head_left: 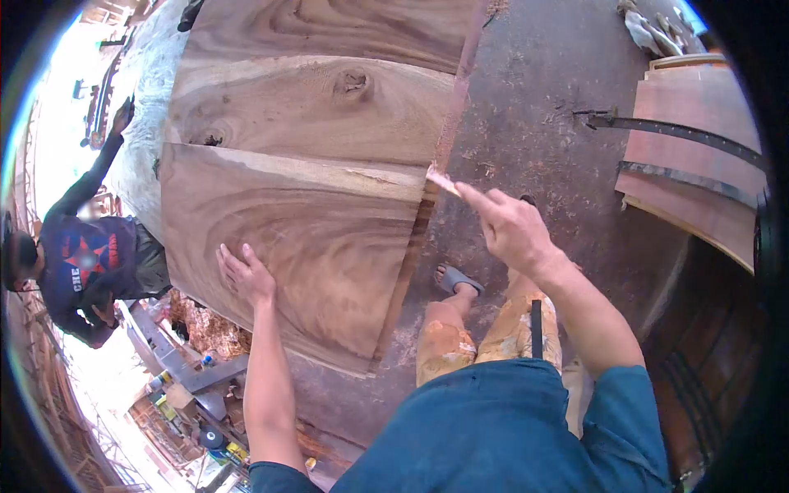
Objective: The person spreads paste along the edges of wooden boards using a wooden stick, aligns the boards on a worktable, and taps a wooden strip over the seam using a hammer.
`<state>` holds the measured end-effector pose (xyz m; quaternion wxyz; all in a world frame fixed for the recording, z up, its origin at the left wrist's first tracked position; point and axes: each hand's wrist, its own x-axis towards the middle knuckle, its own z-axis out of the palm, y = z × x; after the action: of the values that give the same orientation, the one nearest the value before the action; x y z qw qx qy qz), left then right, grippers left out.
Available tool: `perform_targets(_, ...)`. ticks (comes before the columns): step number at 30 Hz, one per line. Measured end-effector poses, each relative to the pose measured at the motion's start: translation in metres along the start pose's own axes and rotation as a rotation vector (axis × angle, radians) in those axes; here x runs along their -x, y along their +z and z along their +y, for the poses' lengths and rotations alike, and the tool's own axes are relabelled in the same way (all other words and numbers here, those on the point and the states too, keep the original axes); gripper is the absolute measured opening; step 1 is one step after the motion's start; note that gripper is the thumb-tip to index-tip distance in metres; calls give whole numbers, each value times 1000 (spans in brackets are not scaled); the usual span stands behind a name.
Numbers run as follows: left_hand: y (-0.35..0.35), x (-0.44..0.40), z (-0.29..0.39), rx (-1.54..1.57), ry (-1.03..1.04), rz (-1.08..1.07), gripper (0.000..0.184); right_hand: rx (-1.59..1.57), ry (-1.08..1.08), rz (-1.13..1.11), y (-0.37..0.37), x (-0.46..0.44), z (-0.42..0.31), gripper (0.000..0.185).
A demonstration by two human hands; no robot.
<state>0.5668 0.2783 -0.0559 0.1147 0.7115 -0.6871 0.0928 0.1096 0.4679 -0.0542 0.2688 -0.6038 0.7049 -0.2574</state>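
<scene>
A large wooden panel (304, 238) with swirling brown grain fills the middle of the view. My left hand (246, 278) lies on its face, fingers spread. In my right hand (511, 226) is a thin flat pinkish stick (444, 182), its far end touching the panel's right edge. Along that edge, a pinkish coat (462, 90) covers the upper stretch, while the part below the stick looks bare and dark brown. Whether the stick has a blade or bristles at its end is too small to tell.
A co-worker (90, 255) stands at the left, one arm reaching towards a pale slab (152, 107). Tools and a metal frame (177, 361) lie at lower left near wood shavings (205, 324). Stacked boards with clamps (678, 131) stand at right. My sandalled foot (459, 281) is beside the panel.
</scene>
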Motion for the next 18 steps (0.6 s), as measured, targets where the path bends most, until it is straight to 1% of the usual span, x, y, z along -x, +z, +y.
perform_targets(1, 0, -1, 0, -16, 11, 4, 67, 76, -26, -16, 4, 6, -2, 58)
perform_targets(4, -1, -1, 3, -14, 5, -7, 67, 130, -136, 18, -2, 7, 3, 57)
perform_targets(5, -1, -1, 2, -6, 8, -4, 67, 149, -132, 10, -8, 4, 5, 57)
perform_targets(8, 3, -2, -3, 28, 7, 7, 67, 178, -124, 125, -10, -3, 18, 58)
perform_targets(9, 4, -2, -2, 49, 5, 7, 67, 198, -155, 151, -6, -6, 22, 60)
perform_targets(12, 1, 0, 3, 71, -16, -13, 68, 385, -247, 229, -4, -14, 35, 63)
perform_targets(13, -2, 1, 5, 67, -23, -24, 68, 433, -249, 226, -6, -17, 36, 66)
perform_targets(18, -2, 0, 2, 64, 12, -6, 68, 520, -252, 236, -20, -30, 42, 65)
